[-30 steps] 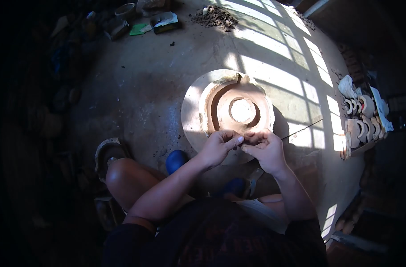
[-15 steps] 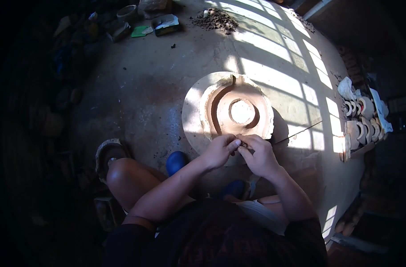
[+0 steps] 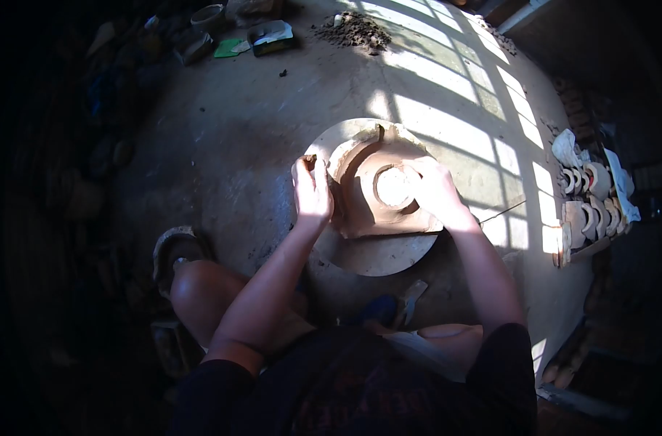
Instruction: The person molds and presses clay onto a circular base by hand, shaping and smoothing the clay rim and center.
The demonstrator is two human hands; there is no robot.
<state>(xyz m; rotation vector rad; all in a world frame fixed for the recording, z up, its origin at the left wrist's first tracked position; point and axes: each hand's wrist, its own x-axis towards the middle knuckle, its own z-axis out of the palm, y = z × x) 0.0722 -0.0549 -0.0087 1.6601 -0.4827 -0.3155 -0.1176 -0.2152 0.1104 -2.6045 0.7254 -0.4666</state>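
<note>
A round pale turntable point(image 3: 389, 260) carries a clay-lined mould point(image 3: 360, 149) with a curved raised wall, a straight front edge and a round pale ring point(image 3: 395, 187) in its middle. My left hand point(image 3: 313, 192) is at the mould's left side, its fingers closed on a small dark lump of clay point(image 3: 310, 161) at the tips. My right hand point(image 3: 436, 190) reaches over the mould's right side, fingers bent together against the clay beside the ring. Strong sunlight washes out those fingers, and what they may hold is hidden.
Curved mould pieces point(image 3: 596, 211) stand in a rack at the right. A heap of clay crumbs point(image 3: 354, 33) lies at the back, near a dark tray point(image 3: 270, 38) and a green sheet point(image 3: 228, 48). Another curved piece point(image 3: 172, 247) is by my left knee.
My hands have parted from in front of the mould. The left went to its left side with a clay lump; the right moved up beside the ring. The mould's straight front edge now shows.
</note>
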